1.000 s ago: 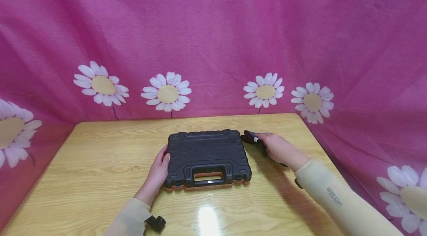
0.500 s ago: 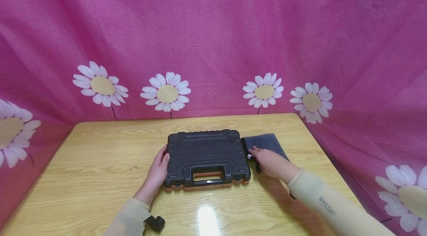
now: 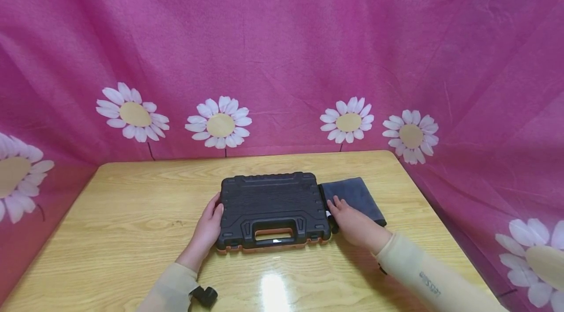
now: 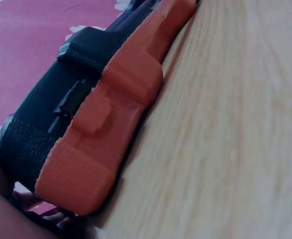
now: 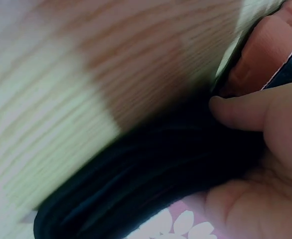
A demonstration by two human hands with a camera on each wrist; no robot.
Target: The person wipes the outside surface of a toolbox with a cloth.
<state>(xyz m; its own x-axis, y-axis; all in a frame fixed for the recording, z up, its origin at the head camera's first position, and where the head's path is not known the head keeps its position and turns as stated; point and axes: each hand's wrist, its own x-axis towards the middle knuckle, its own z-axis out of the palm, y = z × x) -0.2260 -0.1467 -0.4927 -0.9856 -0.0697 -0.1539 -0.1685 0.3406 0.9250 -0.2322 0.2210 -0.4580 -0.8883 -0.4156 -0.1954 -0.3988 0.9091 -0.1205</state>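
A black hard case (image 3: 273, 204) with an orange lower half and a carry handle lies flat on the table. My left hand (image 3: 209, 226) rests against its left side, thumb along the edge; part of the fingers hides behind the case corner (image 4: 76, 174) in the left wrist view. A grey folded cloth (image 3: 352, 189) with dark edges lies close to the case's right side. My right hand (image 3: 357, 224) lies on its left part, fingers spread out over it beside a small white tag. In the right wrist view, my thumb touches the dark folded edge (image 5: 136, 169) near the orange side.
The wooden table (image 3: 145, 204) carries the case and cloth. A pink curtain (image 3: 282, 57) with white daisies stands behind it and at both sides. Small black devices (image 3: 204, 296) sit on the wrists.
My right hand has moved left and toward me, and the cloth, earlier bunched up in its fingers, now lies spread beside the case. My left hand and the case stay in place.
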